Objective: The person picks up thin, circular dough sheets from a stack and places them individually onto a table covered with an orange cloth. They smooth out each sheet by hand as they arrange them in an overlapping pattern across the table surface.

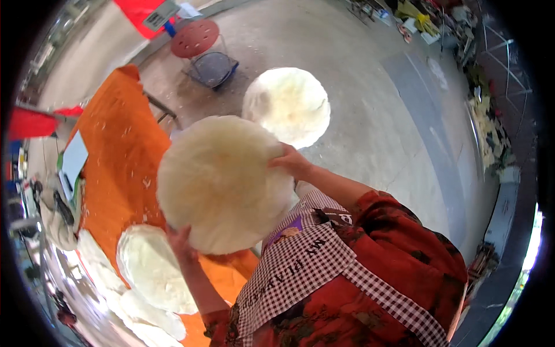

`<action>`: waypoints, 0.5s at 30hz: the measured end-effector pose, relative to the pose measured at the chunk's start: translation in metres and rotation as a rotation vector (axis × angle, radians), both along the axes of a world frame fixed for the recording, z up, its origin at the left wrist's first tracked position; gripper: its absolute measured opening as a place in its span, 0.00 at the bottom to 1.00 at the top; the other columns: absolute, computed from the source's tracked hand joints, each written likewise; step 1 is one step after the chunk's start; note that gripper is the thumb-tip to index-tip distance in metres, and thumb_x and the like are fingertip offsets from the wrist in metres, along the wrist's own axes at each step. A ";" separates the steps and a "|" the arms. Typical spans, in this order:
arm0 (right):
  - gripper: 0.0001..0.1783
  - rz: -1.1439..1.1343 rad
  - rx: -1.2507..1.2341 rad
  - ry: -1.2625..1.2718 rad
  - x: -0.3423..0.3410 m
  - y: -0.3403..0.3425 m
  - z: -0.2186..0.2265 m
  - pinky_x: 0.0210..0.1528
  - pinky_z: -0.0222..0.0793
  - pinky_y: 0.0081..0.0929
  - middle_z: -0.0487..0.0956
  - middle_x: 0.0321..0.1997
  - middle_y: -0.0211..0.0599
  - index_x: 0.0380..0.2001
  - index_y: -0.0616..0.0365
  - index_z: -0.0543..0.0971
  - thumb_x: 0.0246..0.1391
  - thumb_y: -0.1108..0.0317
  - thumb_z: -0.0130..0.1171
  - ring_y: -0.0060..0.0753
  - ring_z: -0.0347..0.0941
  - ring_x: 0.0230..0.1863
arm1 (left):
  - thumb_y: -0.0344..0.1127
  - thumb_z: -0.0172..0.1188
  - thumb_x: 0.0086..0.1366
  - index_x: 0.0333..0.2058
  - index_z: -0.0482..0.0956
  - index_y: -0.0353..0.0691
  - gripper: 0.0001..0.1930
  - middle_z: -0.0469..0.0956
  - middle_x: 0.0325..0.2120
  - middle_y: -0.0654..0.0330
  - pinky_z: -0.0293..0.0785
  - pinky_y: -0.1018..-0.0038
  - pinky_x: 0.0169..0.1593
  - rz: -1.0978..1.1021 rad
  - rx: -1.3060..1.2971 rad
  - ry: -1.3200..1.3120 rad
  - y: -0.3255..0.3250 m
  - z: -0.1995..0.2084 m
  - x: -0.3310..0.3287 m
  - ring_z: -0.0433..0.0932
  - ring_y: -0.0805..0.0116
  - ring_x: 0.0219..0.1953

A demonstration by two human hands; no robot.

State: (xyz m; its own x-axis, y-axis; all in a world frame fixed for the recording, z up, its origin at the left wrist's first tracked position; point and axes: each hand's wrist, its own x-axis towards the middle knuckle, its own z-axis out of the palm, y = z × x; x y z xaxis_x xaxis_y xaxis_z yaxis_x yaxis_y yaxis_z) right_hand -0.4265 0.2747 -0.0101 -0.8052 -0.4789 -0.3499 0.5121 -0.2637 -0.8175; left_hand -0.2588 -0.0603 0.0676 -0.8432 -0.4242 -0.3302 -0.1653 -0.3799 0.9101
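I hold a large round white pad [222, 182] in front of me; it looks soft and fluffy, with a faintly yellowish middle. My left hand [182, 243] grips its lower left edge, fingers partly hidden by the pad. At the right edge, my right hand [292, 162] is closed on the rim, fingertips on the upper face. Beyond the pad is a brightly lit round white disc [295, 107] of similar size; what supports it is hidden. Beside my left forearm, another round white pad [153, 269] lies on an orange cloth [118, 168].
More white pads [147, 312] overlap at the lower left. A pale blue sheet [75, 156] lies at the cloth's left edge. A red round stool [195, 39] and a blue seat [214, 68] stand at the back. Mixed clutter [485, 115] lines the right side of the floor.
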 end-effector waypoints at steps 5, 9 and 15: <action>0.27 -0.279 0.094 -0.041 -0.014 0.119 -0.024 0.47 0.70 0.25 0.77 0.45 0.31 0.51 0.62 0.73 0.43 0.76 0.62 0.26 0.73 0.43 | 0.19 0.56 0.50 0.56 0.63 0.34 0.31 0.72 0.50 0.53 0.72 0.66 0.52 -0.331 0.027 -0.160 0.069 -0.049 -0.137 0.74 0.58 0.49; 0.26 -0.497 -0.008 -0.219 -0.020 0.171 -0.033 0.49 0.71 0.29 0.77 0.46 0.35 0.52 0.63 0.71 0.46 0.75 0.60 0.29 0.74 0.46 | 0.20 0.56 0.51 0.55 0.64 0.34 0.30 0.73 0.48 0.54 0.74 0.68 0.49 -0.506 0.021 -0.169 0.121 -0.054 -0.238 0.75 0.61 0.47; 0.25 -0.717 -0.072 -0.446 -0.019 0.189 -0.067 0.53 0.70 0.33 0.76 0.50 0.38 0.53 0.62 0.70 0.49 0.76 0.58 0.35 0.73 0.50 | 0.22 0.57 0.52 0.55 0.63 0.33 0.29 0.74 0.46 0.54 0.73 0.70 0.49 -0.818 -0.015 -0.225 0.163 -0.066 -0.371 0.75 0.64 0.47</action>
State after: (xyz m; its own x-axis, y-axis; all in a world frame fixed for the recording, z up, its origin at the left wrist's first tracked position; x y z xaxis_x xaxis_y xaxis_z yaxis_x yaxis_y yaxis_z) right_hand -0.4455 0.4633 -0.0773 -0.7165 0.0620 -0.6948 0.4710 -0.6917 -0.5474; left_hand -0.6300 0.1030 0.0016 -0.8013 0.2853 -0.5258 -0.5604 -0.0502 0.8267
